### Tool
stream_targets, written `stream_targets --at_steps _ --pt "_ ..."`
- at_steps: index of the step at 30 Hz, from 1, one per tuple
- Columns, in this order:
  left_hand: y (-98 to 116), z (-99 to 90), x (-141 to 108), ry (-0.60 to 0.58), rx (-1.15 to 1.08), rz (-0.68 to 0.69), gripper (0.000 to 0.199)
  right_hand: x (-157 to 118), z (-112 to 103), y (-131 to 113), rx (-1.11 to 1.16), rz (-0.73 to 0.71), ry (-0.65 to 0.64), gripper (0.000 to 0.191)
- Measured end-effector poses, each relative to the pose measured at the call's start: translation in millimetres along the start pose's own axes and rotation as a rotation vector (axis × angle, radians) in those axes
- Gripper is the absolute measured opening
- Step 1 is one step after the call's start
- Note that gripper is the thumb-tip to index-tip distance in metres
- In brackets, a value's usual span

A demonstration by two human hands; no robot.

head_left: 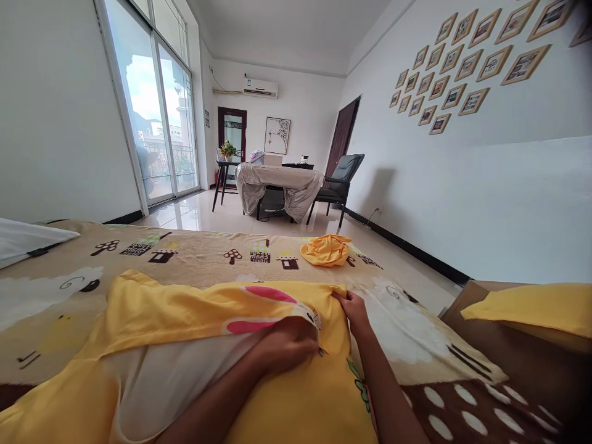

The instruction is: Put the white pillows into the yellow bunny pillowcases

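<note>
A yellow pillowcase with a rabbit print lies across the bed in front of me, its side open. Inside the opening shows a white pillow. My left hand reaches over the white pillow into the opening, its fingers curled and partly hidden by the cloth. With thumb and fingers closed, my right hand pinches the pillowcase at its far right corner. Just beyond that corner sits a crumpled yellow cloth, apart from both hands.
A patterned blanket covers the bed. At the right stands a cardboard box with yellow fabric over it. A white item lies at the left edge. Past the bed are a covered table and a dark chair.
</note>
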State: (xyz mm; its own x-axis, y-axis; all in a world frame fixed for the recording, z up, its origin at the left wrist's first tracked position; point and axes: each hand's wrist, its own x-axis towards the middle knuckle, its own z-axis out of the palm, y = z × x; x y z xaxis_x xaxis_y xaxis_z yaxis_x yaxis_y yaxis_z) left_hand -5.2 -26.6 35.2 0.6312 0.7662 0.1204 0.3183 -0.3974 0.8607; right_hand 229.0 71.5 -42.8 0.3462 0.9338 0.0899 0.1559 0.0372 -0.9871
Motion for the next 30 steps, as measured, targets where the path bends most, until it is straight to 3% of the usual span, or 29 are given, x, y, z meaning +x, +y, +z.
stream_targets --at_steps 4,8,12,15,18,21,25,27,30 --pt "-3 11.0 5 0.178 -0.111 -0.208 0.032 6 4 14 0.035 0.046 -0.042 0.045" --pt "0 20.5 4 0.349 -0.074 -0.134 0.02 8 5 14 0.053 0.06 -0.047 0.045" --pt "23 21.5 -10 0.293 0.087 -0.105 0.031 4 3 2 0.081 0.059 -0.055 0.037" --pt "50 19.6 -27 0.255 0.056 -0.107 0.036 -4 2 -16 0.078 0.022 -0.052 0.029" --pt "76 18.2 -49 0.283 0.021 -0.132 0.032 -16 2 -41 0.017 -0.054 -0.041 0.024" --pt "89 20.4 -67 0.319 0.005 -0.148 0.026 -28 4 -73 -0.102 -0.152 -0.013 0.018" --pt "81 31.8 -76 0.252 -0.06 -0.263 0.023 -41 3 -137 -0.28 -0.324 0.033 0.008" --pt "74 34.6 -80 0.252 0.005 -0.298 0.022 -50 -3 -176 -0.348 -0.43 -0.012 0.008" --pt "74 14.6 -111 0.279 0.216 -0.292 0.025 -72 -18 -229 -0.405 -0.578 -0.084 0.005"
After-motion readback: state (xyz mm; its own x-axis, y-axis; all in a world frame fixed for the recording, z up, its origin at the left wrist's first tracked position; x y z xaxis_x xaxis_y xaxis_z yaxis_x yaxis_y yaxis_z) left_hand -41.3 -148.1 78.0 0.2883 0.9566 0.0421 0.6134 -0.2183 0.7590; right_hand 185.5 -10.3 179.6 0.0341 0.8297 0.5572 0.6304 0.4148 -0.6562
